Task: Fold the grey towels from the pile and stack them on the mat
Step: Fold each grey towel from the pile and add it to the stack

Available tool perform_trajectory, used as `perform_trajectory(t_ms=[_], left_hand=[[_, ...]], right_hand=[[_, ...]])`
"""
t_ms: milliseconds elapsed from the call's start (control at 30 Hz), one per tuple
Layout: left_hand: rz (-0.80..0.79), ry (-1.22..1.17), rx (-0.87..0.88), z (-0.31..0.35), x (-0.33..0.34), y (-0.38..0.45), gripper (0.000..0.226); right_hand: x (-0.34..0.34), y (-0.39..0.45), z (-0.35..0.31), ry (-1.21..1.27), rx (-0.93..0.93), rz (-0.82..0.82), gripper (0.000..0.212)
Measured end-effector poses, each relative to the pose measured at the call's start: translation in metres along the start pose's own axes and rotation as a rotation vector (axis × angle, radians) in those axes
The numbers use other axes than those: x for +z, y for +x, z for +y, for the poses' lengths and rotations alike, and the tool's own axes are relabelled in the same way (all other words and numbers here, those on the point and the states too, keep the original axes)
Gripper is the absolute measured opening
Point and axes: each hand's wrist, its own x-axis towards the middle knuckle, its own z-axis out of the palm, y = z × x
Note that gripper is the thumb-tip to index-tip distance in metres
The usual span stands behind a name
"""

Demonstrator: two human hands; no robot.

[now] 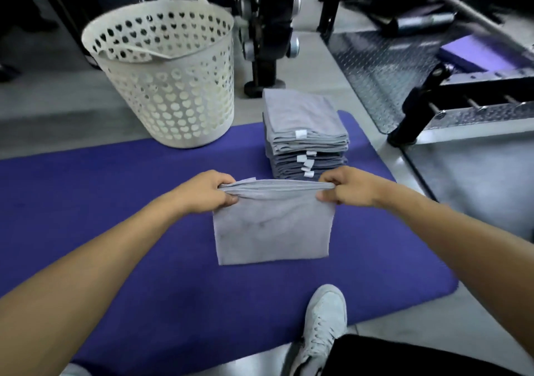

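towel: grey towel [273,231] folded to a soft, limp rectangle, far edge held up, near edge resting on the mat [115,202]
fingers: left hand [211,190] and right hand [346,186] each pinch a far corner; long axis runs hand to hand
stack: folded grey stack [306,132] lies just beyond, slightly nearer the right hand, so the carry looks forward
basket: white plastic basket [164,86] with holes, far left

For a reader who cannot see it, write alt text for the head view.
Two bare hands, left hand and right hand, pinch the top corners of a folded grey towel above a purple mat. Behind it stands a stack of folded grey towels, with a white perforated laundry basket to its left.
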Motion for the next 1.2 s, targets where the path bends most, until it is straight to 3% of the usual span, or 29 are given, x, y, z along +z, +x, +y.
perform_trajectory(t_ms=[67,200,367,467,600,667,800,900,1000,1133,1200], left_hand=[[0.024,-0.021,-0.008,0.015,-0.009,0.019,0.007],[0.138,-0.001,0.0,0.05,-0.035,0.066,0.008],[0.476,0.07,0.154,0.097,-0.098,0.12,0.015],[0.591,0.097,0.276,0.123,-0.135,0.161,0.024],[0.58,0.164,0.305,0.139,-0.157,0.237,0.024],[0.594,0.18,0.276,0.142,-0.153,0.273,0.027],[0.771,0.164,0.312,0.142,-0.148,0.322,0.044],[0.735,0.2,0.345,0.145,-0.152,0.344,0.045],[0.816,0.201,0.367,0.148,-0.157,0.355,0.048],[0.971,0.266,0.559,0.135,-0.142,0.352,0.062],[1.029,0.27,0.576,0.122,-0.13,0.349,0.07]], right_hand=[[-0.016,0.009,0.007,0.109,0.014,0.052,0.007],[-0.059,0.046,0.01,0.08,0.036,0.193,0.005],[-0.135,0.084,-0.016,0.06,-0.111,0.553,0.017],[-0.182,0.107,-0.027,0.005,-0.221,0.734,0.023],[-0.237,0.161,-0.007,-0.082,-0.106,0.729,0.029],[-0.244,0.185,0.007,-0.085,-0.059,0.74,0.034],[-0.23,0.219,0.037,-0.011,-0.131,0.903,0.037],[-0.238,0.237,0.049,-0.018,-0.12,0.884,0.034],[-0.256,0.249,0.043,-0.001,-0.138,0.962,0.036],[-0.261,0.251,0.037,0.061,-0.222,1.2,0.04],[-0.239,0.248,0.047,0.092,-0.286,1.214,0.033]])
